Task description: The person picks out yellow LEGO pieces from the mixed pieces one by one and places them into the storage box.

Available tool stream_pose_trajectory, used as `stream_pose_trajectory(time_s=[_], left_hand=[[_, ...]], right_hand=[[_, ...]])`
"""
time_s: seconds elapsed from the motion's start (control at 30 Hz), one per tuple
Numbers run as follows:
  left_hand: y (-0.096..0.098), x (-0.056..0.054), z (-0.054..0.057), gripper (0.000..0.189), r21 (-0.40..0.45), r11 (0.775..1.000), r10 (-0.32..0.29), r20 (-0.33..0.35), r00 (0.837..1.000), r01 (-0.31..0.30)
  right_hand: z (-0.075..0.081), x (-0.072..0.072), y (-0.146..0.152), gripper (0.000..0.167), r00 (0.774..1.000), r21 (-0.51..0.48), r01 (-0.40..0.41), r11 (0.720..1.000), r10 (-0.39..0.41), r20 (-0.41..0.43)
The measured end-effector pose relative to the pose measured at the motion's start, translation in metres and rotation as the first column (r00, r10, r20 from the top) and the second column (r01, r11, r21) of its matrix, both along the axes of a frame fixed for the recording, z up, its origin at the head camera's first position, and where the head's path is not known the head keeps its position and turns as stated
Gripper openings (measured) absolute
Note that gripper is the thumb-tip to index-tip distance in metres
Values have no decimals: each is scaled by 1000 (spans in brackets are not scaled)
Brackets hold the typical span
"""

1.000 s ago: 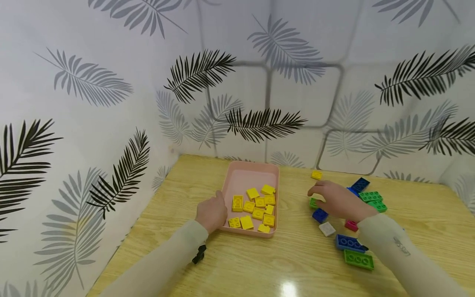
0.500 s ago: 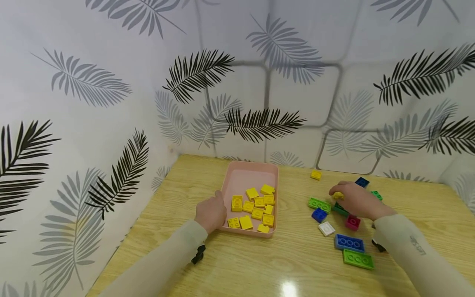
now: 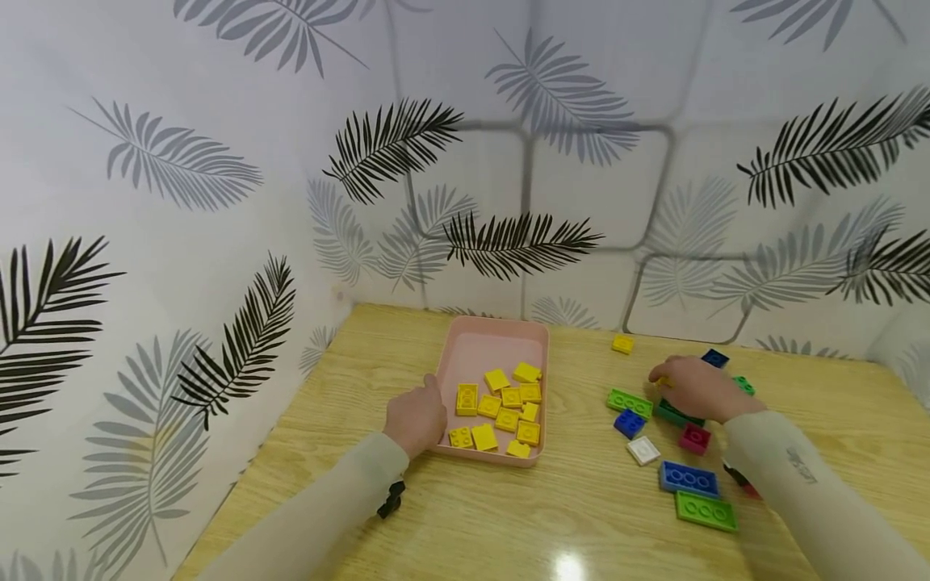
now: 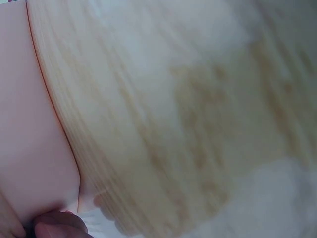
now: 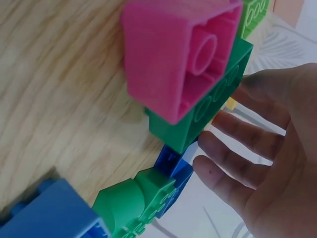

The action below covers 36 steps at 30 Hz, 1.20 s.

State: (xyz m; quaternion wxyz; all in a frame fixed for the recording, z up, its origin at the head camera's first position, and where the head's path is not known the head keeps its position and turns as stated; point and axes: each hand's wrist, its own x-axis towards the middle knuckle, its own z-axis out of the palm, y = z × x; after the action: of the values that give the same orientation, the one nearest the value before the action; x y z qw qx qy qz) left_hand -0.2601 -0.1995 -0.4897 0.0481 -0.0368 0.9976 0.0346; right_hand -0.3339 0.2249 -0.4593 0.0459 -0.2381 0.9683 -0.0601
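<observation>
On the table lies a pink tray [image 3: 494, 343] holding several yellow building bricks [image 3: 506, 420]. My left hand [image 3: 416, 418] grips the tray's left rim near its front corner; in the left wrist view only some fingertips [image 4: 59, 225] show under the pink wall. My right hand [image 3: 701, 389] pinches a yellow brick, mostly hidden behind the fingers, above the loose bricks on the right. In the right wrist view a dark green brick [image 5: 198, 114] and a pink brick [image 5: 168, 59] stand near my right fingers. Another yellow brick [image 3: 622, 344] lies near the wall.
Around my right hand lie a light green brick [image 3: 629, 404], a small blue brick [image 3: 629, 424], a white brick [image 3: 643, 450], a long blue brick [image 3: 689, 479] and a lime green brick [image 3: 706, 511]. A patterned wall covering [image 3: 465, 282] rises behind the table.
My right hand has moved right and a little away from the light green brick, and has taken hold of a yellow brick. My left hand stays on the tray.
</observation>
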Motion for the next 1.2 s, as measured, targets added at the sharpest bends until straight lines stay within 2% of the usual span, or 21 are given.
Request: stream_pose_trajectory(time_s=[0.2,0.4,0.73,0.97,1.2], left_hand=[[2,0,0,58,-1,1000,8,-1,1000,-8],[2,0,2,59,-12,1000,10,4,1000,-10],[1,3,4,59,-4,1000,-6,-6,1000,6],[2,3,5,59,-19,1000,-12,-8,1000,12],[1,3,4,55,-19,1000,-16,-22,1000,15]], right_hand=[[1,-1,-7,21,1000,22,-1,1000,0,26],[2,-1,-13,20,1000,25,-5,1000,5,11],[-3,-2,-18,20,999,17,39,999,-39,10],[3,4,-24,20,998,-26,-18,1000,16,-64],[13,15,-44,20,987,-72,-99,993,89,-135]])
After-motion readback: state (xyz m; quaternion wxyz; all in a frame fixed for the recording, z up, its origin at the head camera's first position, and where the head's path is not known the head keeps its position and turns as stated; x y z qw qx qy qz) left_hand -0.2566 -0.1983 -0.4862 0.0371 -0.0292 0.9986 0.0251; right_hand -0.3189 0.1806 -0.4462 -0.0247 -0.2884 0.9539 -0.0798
